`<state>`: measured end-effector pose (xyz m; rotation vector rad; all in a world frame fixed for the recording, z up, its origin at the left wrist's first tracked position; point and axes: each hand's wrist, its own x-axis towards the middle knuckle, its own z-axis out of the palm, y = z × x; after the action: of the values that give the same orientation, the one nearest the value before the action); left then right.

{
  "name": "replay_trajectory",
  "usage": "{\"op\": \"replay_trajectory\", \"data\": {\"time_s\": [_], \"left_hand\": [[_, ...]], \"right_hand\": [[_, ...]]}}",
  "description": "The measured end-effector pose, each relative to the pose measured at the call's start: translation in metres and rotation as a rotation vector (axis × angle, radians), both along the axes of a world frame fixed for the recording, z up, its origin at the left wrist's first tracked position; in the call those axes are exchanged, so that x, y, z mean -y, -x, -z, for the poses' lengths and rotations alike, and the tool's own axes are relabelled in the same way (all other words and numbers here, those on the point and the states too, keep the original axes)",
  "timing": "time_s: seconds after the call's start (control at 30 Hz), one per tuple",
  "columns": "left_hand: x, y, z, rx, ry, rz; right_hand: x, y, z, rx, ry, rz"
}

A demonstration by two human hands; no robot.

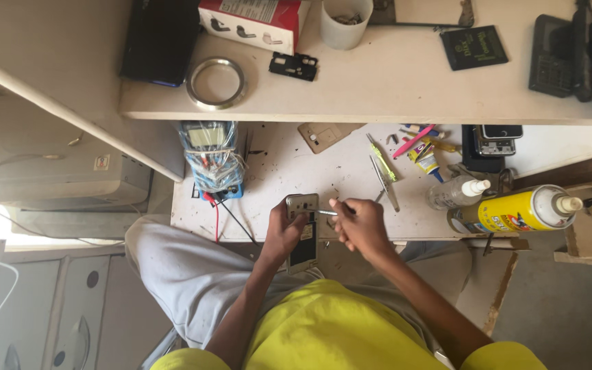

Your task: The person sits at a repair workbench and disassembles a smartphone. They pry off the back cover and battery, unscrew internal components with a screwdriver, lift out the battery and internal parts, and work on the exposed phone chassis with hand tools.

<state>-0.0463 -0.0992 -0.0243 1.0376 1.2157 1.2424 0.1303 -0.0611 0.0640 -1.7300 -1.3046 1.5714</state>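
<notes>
Left hand (284, 231) is wrapped around an opened phone (303, 231), held over the lap at the white workbench (289, 171) edge. Right hand (361, 225) just beside it pinches a thin metal tool (325, 212), probably tweezers, tip on the phone's upper part. Farther back: a yellow spray can (515, 211) and a taped-up meter (212, 156).

A spray can (515, 211) lies right of the hands, a multimeter (212, 159) left.
</notes>
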Motion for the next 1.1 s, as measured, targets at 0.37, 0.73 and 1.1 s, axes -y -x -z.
{"op": "replay_trajectory", "data": {"time_s": [0.37, 0.73, 1.1], "left_hand": [[-0.007, -0.012, -0.002, 0.052, -0.053, -0.093], [-0.004, 0.000, -0.002, -0.100, 0.040, -0.085], [-0.014, 0.021, -0.006, 0.220, 0.352, -0.363]], "right_hand": [[0.006, -0.014, -0.010, 0.121, -0.736, -0.405], [0.008, 0.006, 0.027, -0.279, 0.138, 0.216], [-0.053, -0.037, 0.033, 0.308, -0.932, -0.064]]}}
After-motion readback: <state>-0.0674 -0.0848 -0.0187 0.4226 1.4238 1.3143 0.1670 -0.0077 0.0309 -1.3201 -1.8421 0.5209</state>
